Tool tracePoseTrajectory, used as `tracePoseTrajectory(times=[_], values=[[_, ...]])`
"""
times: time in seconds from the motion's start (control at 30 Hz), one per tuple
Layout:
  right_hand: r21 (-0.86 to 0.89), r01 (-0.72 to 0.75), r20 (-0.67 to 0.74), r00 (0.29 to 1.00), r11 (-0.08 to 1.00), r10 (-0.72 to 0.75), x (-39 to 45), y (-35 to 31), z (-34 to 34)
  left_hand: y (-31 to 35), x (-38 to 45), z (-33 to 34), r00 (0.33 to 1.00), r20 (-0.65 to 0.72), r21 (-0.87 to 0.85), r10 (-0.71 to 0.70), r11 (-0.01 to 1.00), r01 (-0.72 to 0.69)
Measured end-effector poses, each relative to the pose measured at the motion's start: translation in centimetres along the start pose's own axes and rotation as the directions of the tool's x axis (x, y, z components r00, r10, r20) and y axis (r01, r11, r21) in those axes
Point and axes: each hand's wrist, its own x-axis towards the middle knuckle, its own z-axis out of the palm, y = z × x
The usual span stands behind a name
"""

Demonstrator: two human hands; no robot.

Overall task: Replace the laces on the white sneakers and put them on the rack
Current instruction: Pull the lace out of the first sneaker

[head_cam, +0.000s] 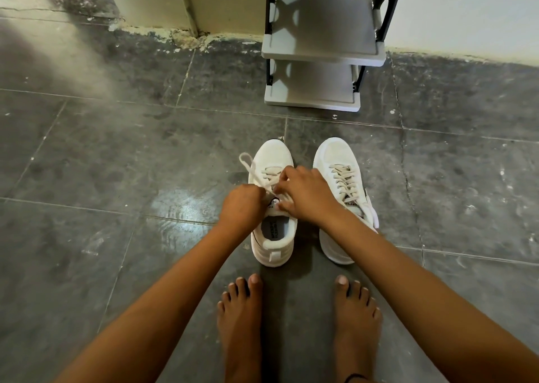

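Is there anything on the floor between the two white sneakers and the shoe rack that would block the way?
Nothing visible does. The left sneaker and right sneaker stand side by side on the grey tiled floor, toes toward the shoe rack. Only bare tiles lie between them, and both visible shelves hold nothing.

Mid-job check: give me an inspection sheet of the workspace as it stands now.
Surface: dark tiled floor, scuffed, paint flecks along the wall.
Job's things: left sneaker and right sneaker side by side on the floor; the right one is laced; a lace loops loose from the left one. Rack beyond them, visible shelves bare.
Clutter: nothing seen.
Hands: left hand and right hand both pinch the lace over the left sneaker.
Cables: nothing seen.
Surroundings: white wall, bare feet near the sneakers.
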Motion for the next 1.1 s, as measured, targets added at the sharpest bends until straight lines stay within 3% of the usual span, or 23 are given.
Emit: tracePoseTrajectory(times=[0.07, 0.17, 0.2, 0.27, 0.33, 0.37, 0.4, 0.47, 0.53, 0.57, 0.63, 0.73, 0.8, 0.87, 1.0, 1.03, 1.1], values=[[-0.122, 0.025, -0.036, 0.999, 0.992, -0.03, -0.3, -0.2, 0.7, -0.1, 0.1, 0.0, 1.0, -0.001, -0.015, -0.012, 1.0, 0.012], [-0.127, -0.001, -0.101, 0.995, 0.992, -0.012, 0.2, -0.6, 0.7, 0.0, -0.1, 0.0, 1.0, -0.002, -0.001, -0.011, 1.0, 0.011], [-0.044, -0.023, -0.11, 0.994, 0.999, 0.018, 0.4, -0.7, 0.3, 0.0, -0.1, 0.0, 1.0, 0.003, 0.011, -0.007, 1.0, 0.007], [0.365, -0.066, -0.129, 0.984, 0.929, 0.12, 0.9, -1.3, -0.8, 0.0, -0.1, 0.1, 1.0, 0.0, 0.042, 0.004, 0.999, -0.004], [0.756, -0.012, -0.124, 0.979, 0.654, 0.162, 1.0, -2.3, -2.4, -0.1, -0.1, 0.3, 1.0, -0.007, 0.069, 0.028, 0.997, -0.028], [0.826, 0.035, -0.149, 0.976, 0.562, 0.159, 0.9, -2.7, -2.9, -0.1, -0.1, 0.3, 0.999, -0.006, 0.074, 0.033, 0.997, -0.033], [0.843, 0.056, -0.164, 0.974, 0.536, 0.155, 0.9, -2.8, -3.1, -0.1, 0.0, 0.3, 0.999, -0.009, 0.072, 0.036, 0.997, -0.036], [0.767, 0.007, -0.145, 0.976, 0.641, 0.163, 0.9, -1.7, -2.7, 0.0, 0.0, 0.3, 1.0, -0.013, 0.039, 0.027, 0.999, -0.026], [0.394, -0.091, -0.055, 0.991, 0.914, 0.122, 0.6, -0.1, -1.5, 0.0, -0.1, 0.0, 1.0, -0.016, -0.005, 0.01, 1.0, -0.01], [0.192, -0.094, -0.003, 0.995, 0.977, 0.097, 0.3, 0.4, -0.8, 0.0, -0.2, 0.0, 1.0, -0.018, -0.018, 0.002, 1.0, -0.003], [0.055, -0.066, 0.003, 0.998, 0.996, 0.065, -0.4, 0.5, 0.3, -0.3, -0.1, -0.1, 1.0, -0.023, -0.022, -0.004, 1.0, 0.003], [-0.073, 0.004, -0.106, 0.994, 0.997, -0.011, -0.4, -0.3, 0.8, -0.2, -0.3, -0.3, 1.0, -0.022, -0.009, 0.014, 1.0, -0.014], [-0.03, 0.001, -0.147, 0.989, 1.0, -0.005, 0.3, -0.4, 0.5, 0.1, -0.3, -0.4, 1.0, -0.016, 0.033, 0.027, 0.999, -0.027], [0.225, 0.004, -0.185, 0.982, 0.974, 0.039, 0.9, -0.7, 0.0, 0.1, -0.1, -0.3, 0.999, 0.002, 0.081, 0.037, 0.996, -0.037], [0.714, -0.006, -0.141, 0.978, 0.7, 0.151, 0.6, -0.9, -0.1, -0.2, 0.0, -0.2, 0.999, 0.007, 0.091, 0.033, 0.995, -0.033], [0.729, -0.037, -0.114, 0.978, 0.683, 0.174, 0.3, -0.7, 0.2, -0.1, -0.1, -0.3, 0.999, -0.003, 0.08, 0.044, 0.996, -0.043], [0.531, -0.111, -0.075, 0.981, 0.84, 0.177, -0.4, 0.1, 0.8, 0.1, -0.3, -0.5, 0.998, -0.015, 0.059, 0.058, 0.997, -0.057]])
